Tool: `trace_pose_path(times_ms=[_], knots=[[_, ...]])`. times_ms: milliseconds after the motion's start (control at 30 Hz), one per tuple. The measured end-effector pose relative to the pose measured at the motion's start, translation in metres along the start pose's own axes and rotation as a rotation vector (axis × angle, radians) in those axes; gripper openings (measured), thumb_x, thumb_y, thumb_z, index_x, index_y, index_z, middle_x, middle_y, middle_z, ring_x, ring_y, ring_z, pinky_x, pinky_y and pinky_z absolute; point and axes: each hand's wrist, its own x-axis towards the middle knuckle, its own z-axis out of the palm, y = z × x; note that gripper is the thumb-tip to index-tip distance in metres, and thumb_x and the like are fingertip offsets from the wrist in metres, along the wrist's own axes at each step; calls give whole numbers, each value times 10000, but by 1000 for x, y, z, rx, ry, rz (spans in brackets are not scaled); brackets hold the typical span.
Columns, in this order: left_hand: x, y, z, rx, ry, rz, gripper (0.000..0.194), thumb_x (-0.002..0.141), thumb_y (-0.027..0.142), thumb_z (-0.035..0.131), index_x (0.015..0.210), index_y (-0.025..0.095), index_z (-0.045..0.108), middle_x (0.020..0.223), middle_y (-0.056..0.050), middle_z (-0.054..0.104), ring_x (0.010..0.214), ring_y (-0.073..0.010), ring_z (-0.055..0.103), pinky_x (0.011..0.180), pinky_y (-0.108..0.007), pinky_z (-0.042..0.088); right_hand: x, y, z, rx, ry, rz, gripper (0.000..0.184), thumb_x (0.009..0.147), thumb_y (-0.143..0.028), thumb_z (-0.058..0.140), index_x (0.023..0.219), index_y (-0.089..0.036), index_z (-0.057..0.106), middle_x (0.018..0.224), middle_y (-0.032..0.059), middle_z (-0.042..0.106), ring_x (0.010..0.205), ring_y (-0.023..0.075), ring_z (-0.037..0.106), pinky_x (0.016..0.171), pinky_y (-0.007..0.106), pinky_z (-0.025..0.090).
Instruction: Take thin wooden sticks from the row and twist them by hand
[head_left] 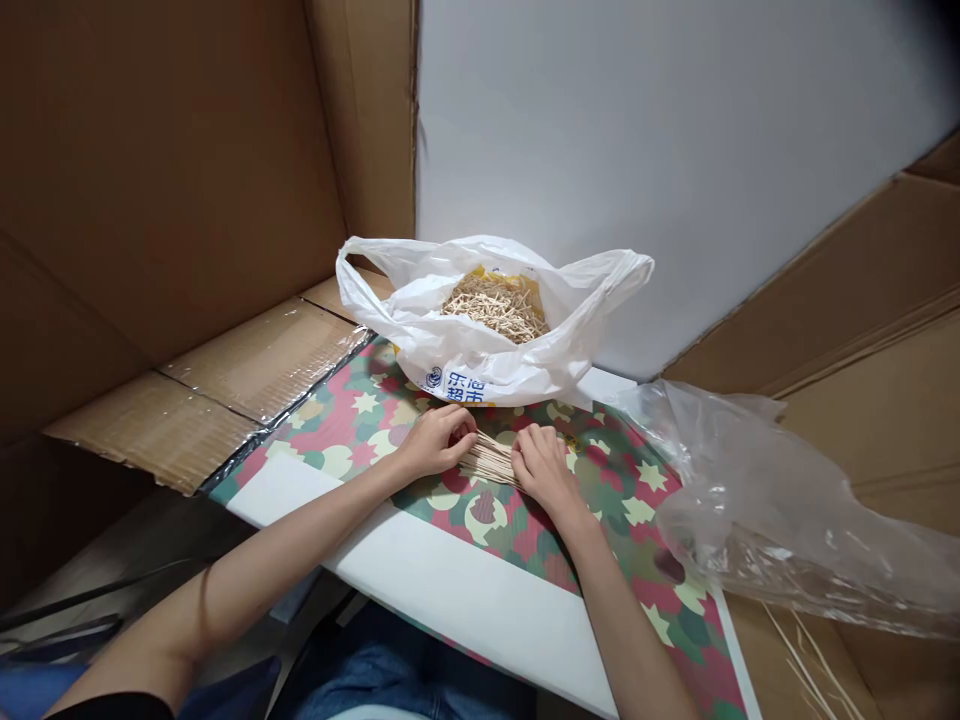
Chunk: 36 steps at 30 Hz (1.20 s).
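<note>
One stick bundle (491,462), one white bag (529,378)

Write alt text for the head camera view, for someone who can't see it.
A person's left hand and right hand are at opposite ends of a bundle of thin pale sticks on a patterned table. Behind it, an open white plastic bag holds more sticks.

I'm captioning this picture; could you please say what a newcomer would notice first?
Probably the white plastic bag, gaping open around pale sticks near the centre. Just in front of it, the left hand and right hand are at opposite ends of a stick bundle on the patterned tabletop.
</note>
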Motion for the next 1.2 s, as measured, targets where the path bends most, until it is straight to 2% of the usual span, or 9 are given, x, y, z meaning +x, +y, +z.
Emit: trace_pose_path(times_ms=[233, 367, 600, 833, 933, 1100, 1200], knots=[[-1, 4, -5, -27, 30, 6, 209, 874, 291, 406, 846, 159, 566, 800, -35, 576, 682, -131, 529, 663, -253, 417, -4, 3, 0, -59, -44, -80, 156, 859, -167, 363, 831, -181, 516, 838, 76, 544, 836, 231, 425, 740, 353, 319], [-1, 3, -4, -33, 21, -1, 190, 861, 278, 428, 846, 155, 572, 791, -35, 574, 681, -136, 527, 654, -254, 413, -5, 3, 5, -79, -63, -50, 169, 872, -208, 357, 871, -189, 524, 890, 92, 534, 857, 248, 412, 743, 363, 320], [-1, 2, -4, -13, 8, -20, 184, 849, 281, 440, 845, 155, 574, 798, -34, 577, 688, -144, 530, 669, -261, 423, -4, 2, 5, -85, -81, -42, 157, 860, -182, 369, 865, -172, 526, 908, 86, 528, 884, 234, 406, 771, 344, 325], [4, -6, 4, 73, -53, -114, 303, 851, 273, 392, 1027, 173, 618, 937, -85, 588, 869, -205, 567, 774, -308, 440, 4, 17, 4, -69, -100, 69, 198, 895, -258, 344, 938, -201, 529, 928, 71, 544, 877, 227, 424, 746, 337, 321], [11, -9, 12, 88, -70, -160, 292, 812, 247, 415, 970, 171, 648, 951, -92, 616, 878, -225, 579, 767, -312, 441, 9, 19, 7, -60, -136, 54, 182, 892, -263, 366, 935, -211, 535, 901, 61, 555, 884, 224, 438, 744, 330, 316], [21, -11, 17, 73, -94, -229, 233, 731, 193, 439, 807, 178, 658, 777, -61, 659, 719, -217, 595, 640, -289, 426, 10, 13, 10, -48, -160, 31, 180, 886, -244, 376, 938, -209, 544, 905, 63, 556, 876, 229, 447, 732, 332, 319], [22, -11, 18, 46, -101, -253, 228, 703, 179, 441, 786, 177, 654, 765, -56, 667, 713, -217, 595, 632, -285, 419, 8, 11, 9, -38, -156, 24, 176, 882, -224, 371, 918, -200, 541, 911, 67, 552, 875, 231, 445, 733, 332, 324]])
